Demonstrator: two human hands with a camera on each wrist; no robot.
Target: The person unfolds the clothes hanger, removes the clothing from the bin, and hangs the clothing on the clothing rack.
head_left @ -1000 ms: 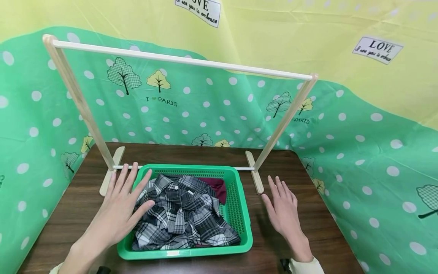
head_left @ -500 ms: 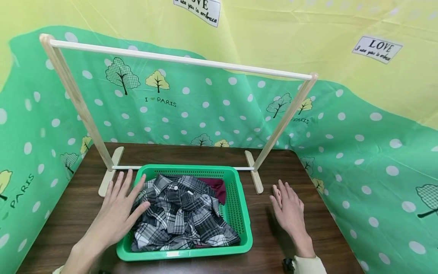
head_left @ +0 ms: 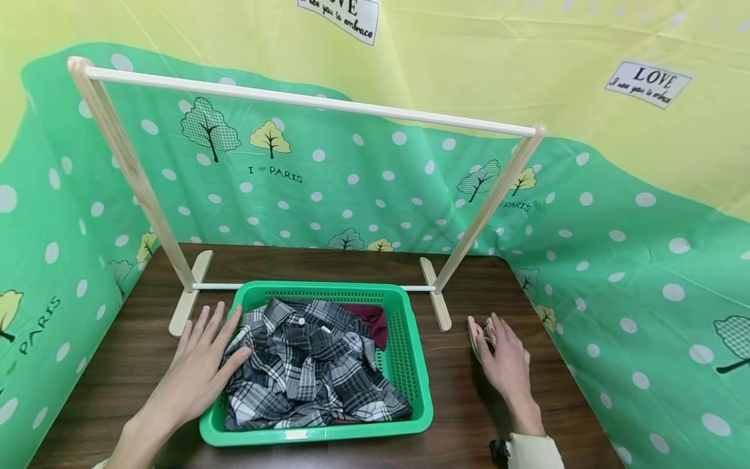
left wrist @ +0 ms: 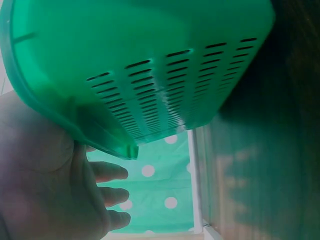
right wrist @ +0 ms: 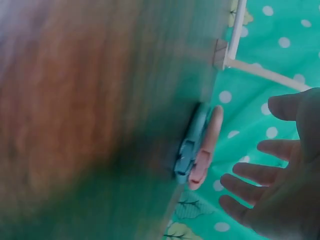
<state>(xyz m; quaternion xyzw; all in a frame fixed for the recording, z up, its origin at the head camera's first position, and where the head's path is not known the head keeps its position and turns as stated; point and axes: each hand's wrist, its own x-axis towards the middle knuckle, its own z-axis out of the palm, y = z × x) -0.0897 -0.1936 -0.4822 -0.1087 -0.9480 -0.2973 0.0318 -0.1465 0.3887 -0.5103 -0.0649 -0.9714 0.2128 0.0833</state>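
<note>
My left hand (head_left: 190, 371) hovers with fingers spread over the left rim of a green plastic basket (head_left: 423, 391). Inside the basket lies a crumpled black-and-white plaid shirt (head_left: 310, 358), with a maroon cloth (head_left: 370, 319) behind it. In the left wrist view the fingers extend past the basket's slotted wall (left wrist: 165, 85), holding nothing. On the table right of the basket is a small, slim pink-and-teal plastic item (right wrist: 202, 155), partly hidden in the head view by my right hand (head_left: 506, 358). The right wrist view shows that hand apart from it, fingers extended and loosely spread.
A wooden rack stands behind the basket, with a white top bar (head_left: 310, 99), two slanted posts and flat feet (head_left: 436, 299). The brown wooden table (head_left: 457, 404) ends against a green and yellow printed curtain (head_left: 633, 273).
My right hand has shifted right and slightly back toward me, bringing the pink-and-teal item into sight. My left hand has drawn back a little along the basket rim.
</note>
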